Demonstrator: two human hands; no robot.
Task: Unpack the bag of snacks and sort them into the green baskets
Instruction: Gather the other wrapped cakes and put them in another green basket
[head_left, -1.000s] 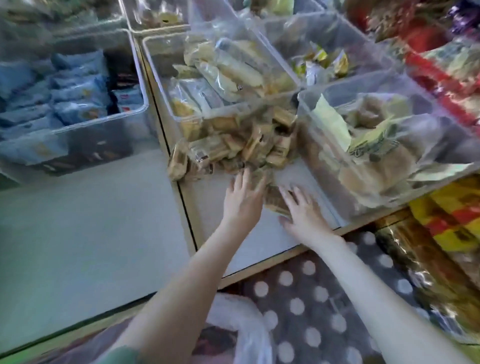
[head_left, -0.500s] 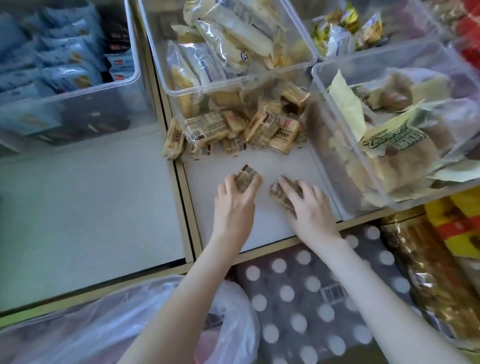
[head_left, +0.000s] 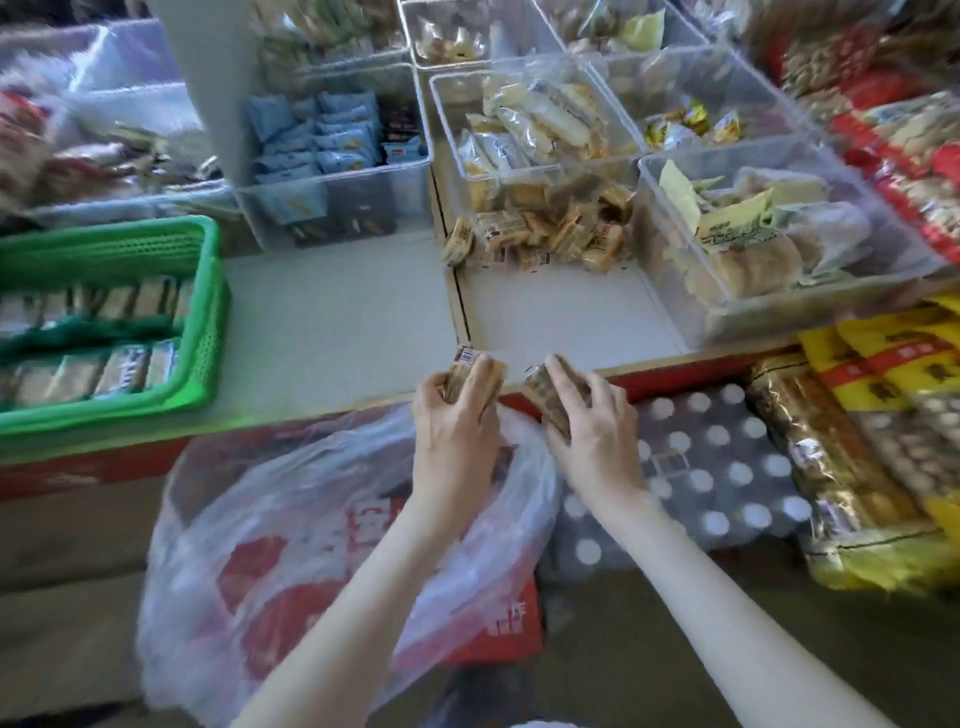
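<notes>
My left hand (head_left: 457, 421) is closed around a small tan snack packet (head_left: 464, 364) over the shelf's front edge. My right hand (head_left: 592, 431) grips another tan snack packet (head_left: 540, 387) beside it. Both hands hover above a clear plastic bag (head_left: 291, 545) with red printing, which hangs below the shelf. A loose pile of matching tan packets (head_left: 540, 234) lies on the shelf further back. A green basket (head_left: 208, 312) at the left holds rows of pale wrapped snacks.
Clear plastic bins stand behind: one with blue packets (head_left: 332, 140), one with long wrapped breads (head_left: 535, 124), one with round cakes (head_left: 753, 234). A dotted grey package (head_left: 711, 467) and gold and yellow bags (head_left: 857, 467) lie at the right.
Both hands have picked up a tan packet each and pulled back from the pile to the shelf's front edge. The view has widened, bringing the green basket and the bag into sight.
</notes>
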